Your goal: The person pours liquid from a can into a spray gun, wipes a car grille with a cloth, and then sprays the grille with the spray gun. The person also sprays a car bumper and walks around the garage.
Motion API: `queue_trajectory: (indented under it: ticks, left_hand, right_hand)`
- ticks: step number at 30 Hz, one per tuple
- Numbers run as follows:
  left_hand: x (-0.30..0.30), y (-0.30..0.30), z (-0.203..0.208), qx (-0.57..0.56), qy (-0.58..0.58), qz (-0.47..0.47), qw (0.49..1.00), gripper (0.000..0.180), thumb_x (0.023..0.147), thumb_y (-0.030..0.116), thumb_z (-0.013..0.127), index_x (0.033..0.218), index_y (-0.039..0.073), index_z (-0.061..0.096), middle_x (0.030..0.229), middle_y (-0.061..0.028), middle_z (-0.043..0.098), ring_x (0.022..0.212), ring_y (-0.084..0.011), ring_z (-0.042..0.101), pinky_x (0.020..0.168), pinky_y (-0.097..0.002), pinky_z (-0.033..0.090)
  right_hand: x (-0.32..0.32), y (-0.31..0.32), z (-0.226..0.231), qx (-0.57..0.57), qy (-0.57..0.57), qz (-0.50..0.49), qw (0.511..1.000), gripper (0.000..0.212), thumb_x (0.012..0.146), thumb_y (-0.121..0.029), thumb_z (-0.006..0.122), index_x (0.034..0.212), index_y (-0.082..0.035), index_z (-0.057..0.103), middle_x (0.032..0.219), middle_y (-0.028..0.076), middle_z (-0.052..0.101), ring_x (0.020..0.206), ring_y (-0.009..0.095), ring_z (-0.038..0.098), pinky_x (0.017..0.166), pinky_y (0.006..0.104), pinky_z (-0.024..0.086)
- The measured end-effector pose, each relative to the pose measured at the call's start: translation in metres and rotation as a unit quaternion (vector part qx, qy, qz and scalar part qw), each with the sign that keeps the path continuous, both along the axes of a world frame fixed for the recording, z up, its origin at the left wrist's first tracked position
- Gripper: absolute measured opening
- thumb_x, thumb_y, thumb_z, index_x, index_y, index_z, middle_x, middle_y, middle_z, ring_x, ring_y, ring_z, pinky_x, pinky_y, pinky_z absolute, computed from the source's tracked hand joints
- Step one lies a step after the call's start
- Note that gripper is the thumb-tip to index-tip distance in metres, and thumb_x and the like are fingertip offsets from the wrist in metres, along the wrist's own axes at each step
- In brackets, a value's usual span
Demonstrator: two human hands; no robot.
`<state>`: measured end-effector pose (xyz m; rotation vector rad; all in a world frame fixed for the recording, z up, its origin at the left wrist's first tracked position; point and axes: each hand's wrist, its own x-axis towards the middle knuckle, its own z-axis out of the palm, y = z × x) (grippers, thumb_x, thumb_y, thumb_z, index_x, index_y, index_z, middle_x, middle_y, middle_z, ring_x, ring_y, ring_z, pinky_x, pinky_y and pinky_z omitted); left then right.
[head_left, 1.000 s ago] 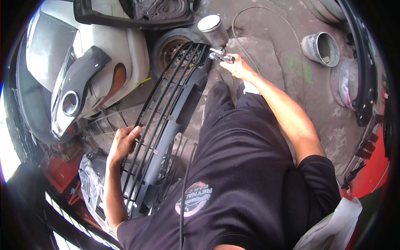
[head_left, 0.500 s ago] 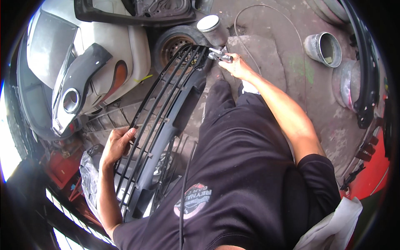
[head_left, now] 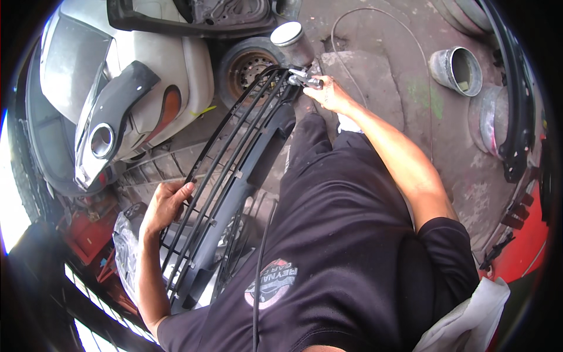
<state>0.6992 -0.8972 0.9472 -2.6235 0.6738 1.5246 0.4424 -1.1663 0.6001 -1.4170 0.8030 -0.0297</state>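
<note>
My right hand (head_left: 329, 95) is closed around a metal spray gun (head_left: 304, 80) topped by a silver cup with a pale lid. The gun is at the far end of a long black slatted car grille (head_left: 232, 144); whether they touch I cannot tell. On the grille's left edge, about midway along, my left hand (head_left: 168, 205) grips with the thumb on top and the other fingers partly hidden. The grille slants from far middle to near left, with a dark grey solid strip along its right side.
A wheel (head_left: 226, 64) lies beyond the grille's far end. Left of it stand a pale car bumper (head_left: 196, 76) and a grey fender panel (head_left: 120, 111). A thin hose (head_left: 334, 29) curves across the floor. Farther right are a metal bucket (head_left: 438, 70) and a long black part (head_left: 519, 135).
My right hand and the spray gun have shifted slightly left, and the cup leans a little more that way. My left hand keeps its grip, with the grille moved slightly right.
</note>
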Motion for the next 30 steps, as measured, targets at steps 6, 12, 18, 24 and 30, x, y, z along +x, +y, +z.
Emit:
queue_trajectory:
  ticks: [6,12,18,24,30]
  left_hand:
    - [-0.002,0.001,0.0,0.007,-0.001,-0.005,1.0,0.057,0.104,0.051,0.063,0.079,-0.001,0.064,0.058,0.0021,0.049,0.048,-0.0052,0.047,0.044,-0.0276,0.037]
    - [-0.008,-0.01,0.002,0.011,-0.016,-0.068,0.997,0.059,0.104,0.053,0.061,0.084,-0.003,0.064,0.06,-0.0015,0.048,0.058,-0.0088,0.046,0.055,-0.0331,0.042]
    - [-0.02,-0.02,0.008,0.023,-0.031,-0.086,0.996,0.056,0.104,0.05,0.061,0.096,-0.005,0.067,0.065,-0.0048,0.051,0.068,-0.0114,0.048,0.065,-0.0354,0.045]
    - [-0.022,-0.015,0.006,0.006,-0.029,-0.107,0.994,0.052,0.104,0.046,0.064,0.11,-0.005,0.07,0.07,-0.009,0.058,0.073,-0.0119,0.053,0.072,-0.0356,0.049]
    - [-0.025,-0.017,0.004,0.014,-0.034,-0.114,0.993,0.051,0.104,0.044,0.064,0.117,-0.005,0.071,0.073,-0.0137,0.062,0.076,-0.0123,0.057,0.076,-0.0363,0.052]
  right_hand:
    - [-0.002,0.001,-0.007,-0.004,0.001,-0.009,1.0,0.038,0.096,-0.029,0.072,0.119,0.001,0.07,0.074,0.008,0.065,0.067,0.016,0.066,0.062,0.0366,0.054]
    - [-0.001,0.003,0.001,-0.031,0.002,-0.001,1.0,0.041,0.095,-0.032,0.073,0.118,0.002,0.07,0.078,0.012,0.069,0.073,0.02,0.068,0.069,0.039,0.055]
    - [0.001,0.006,0.015,-0.06,0.001,-0.013,0.998,0.044,0.094,-0.033,0.073,0.12,0.003,0.07,0.087,0.017,0.073,0.084,0.026,0.072,0.078,0.0412,0.055]
    - [0.01,0.01,-0.007,-0.068,-0.023,0.0,0.997,0.047,0.094,-0.034,0.073,0.123,0.002,0.069,0.093,0.019,0.075,0.089,0.028,0.074,0.081,0.0405,0.056]
    - [0.009,0.012,0.003,-0.055,-0.012,0.001,0.998,0.051,0.093,-0.035,0.073,0.125,0.004,0.069,0.095,0.02,0.076,0.091,0.029,0.075,0.083,0.0399,0.057]
